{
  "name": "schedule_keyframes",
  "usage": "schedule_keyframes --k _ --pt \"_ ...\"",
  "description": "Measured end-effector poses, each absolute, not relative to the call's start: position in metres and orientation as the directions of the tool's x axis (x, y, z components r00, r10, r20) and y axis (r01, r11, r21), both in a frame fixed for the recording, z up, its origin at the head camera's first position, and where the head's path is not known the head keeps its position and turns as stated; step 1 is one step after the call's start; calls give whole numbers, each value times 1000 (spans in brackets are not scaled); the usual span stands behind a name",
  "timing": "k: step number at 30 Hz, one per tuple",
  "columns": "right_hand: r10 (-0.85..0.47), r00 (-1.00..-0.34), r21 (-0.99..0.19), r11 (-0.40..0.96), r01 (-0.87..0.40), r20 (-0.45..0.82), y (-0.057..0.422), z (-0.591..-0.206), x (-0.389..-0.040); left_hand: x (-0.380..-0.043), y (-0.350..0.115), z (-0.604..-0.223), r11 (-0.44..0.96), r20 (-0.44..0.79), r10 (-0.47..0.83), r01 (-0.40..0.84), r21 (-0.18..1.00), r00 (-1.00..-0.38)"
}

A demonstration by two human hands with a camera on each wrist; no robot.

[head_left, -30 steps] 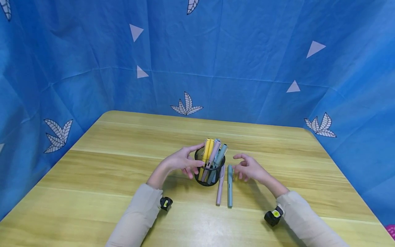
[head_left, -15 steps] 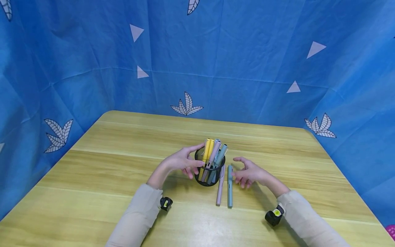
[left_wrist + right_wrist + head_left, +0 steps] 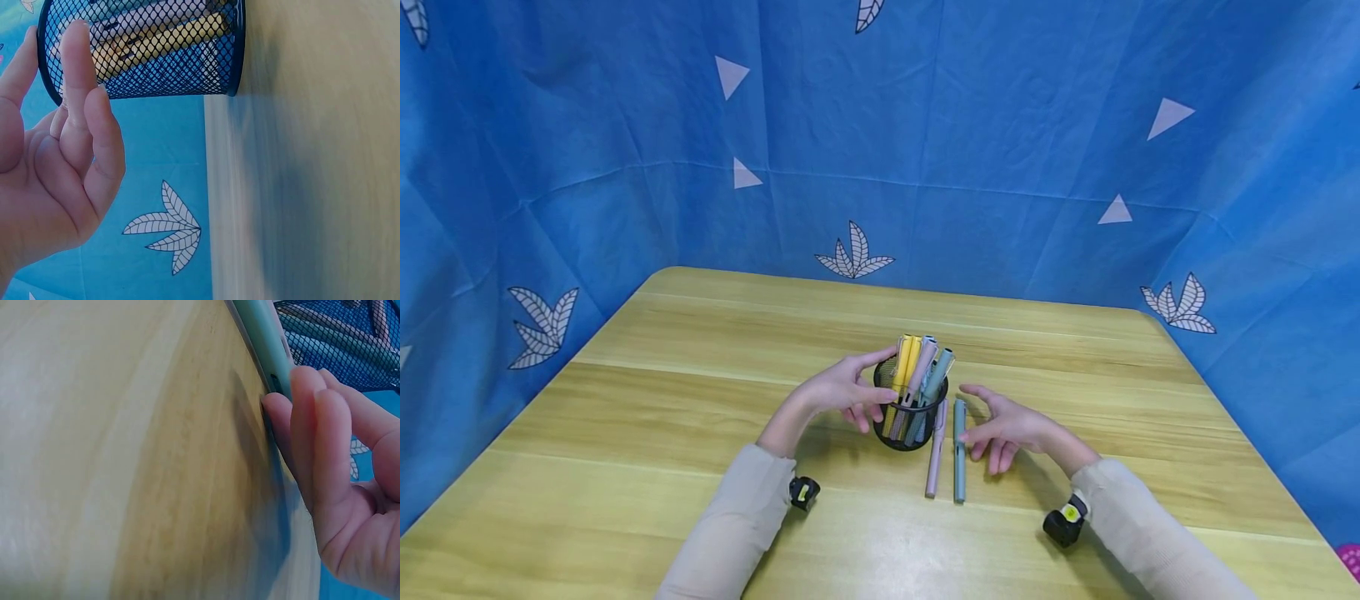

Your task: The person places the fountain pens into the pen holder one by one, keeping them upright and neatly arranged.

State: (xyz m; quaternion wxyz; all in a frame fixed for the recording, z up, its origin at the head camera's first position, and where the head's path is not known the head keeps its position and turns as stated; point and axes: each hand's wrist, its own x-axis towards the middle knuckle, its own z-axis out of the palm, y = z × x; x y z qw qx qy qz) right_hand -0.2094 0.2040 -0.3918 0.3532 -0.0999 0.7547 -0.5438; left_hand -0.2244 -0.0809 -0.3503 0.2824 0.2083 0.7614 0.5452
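Note:
A black mesh pen holder (image 3: 904, 445) stands upright on the table with several yellow, lilac, blue and grey-green pens in it. My left hand (image 3: 838, 388) holds its rim from the left, thumb at the front and index finger at the back. In the left wrist view, fingers (image 3: 78, 69) lie against the mesh (image 3: 162, 81). To the holder's right, a lilac pen (image 3: 936, 462) and a grey-green pen (image 3: 959, 471) lie side by side. My right hand (image 3: 1011, 427) hovers just right of the grey-green pen, its thumb at the barrel; contact is unclear. The right wrist view shows its fingers (image 3: 332, 437) uncurled near that pen (image 3: 262, 344).
Light wood table (image 3: 662, 400) extends around the holder and the loose pens. Blue cloth (image 3: 970, 167) with leaf and triangle prints hangs behind and beside it. A camera is strapped to each wrist.
My right hand has shifted slightly toward me along the grey-green pen, and its fingers have turned and spread more. The left hand, holder and both loose pens stay where they were.

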Motion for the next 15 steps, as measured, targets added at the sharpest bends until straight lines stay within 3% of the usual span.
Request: schedule_keyframes --k 15 --pt "-531 -713 -884 359 300 -458 198 -402 -211 -224 -81 -351 330 -198 623 25 944 -757"
